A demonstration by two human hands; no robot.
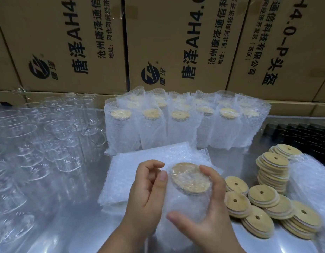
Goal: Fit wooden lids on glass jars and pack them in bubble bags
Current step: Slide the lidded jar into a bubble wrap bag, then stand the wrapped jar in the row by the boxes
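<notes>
Gripping the jar [191,203] through its bubble bag [165,236], the right hand [216,203] curls its fingers [207,170] round the wooden lid [191,178]; left hand [147,194] fingers pinch the bag's edge.

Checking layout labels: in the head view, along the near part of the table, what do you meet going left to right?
Empty jars → left hand → bagged jar → loose lids.
</notes>
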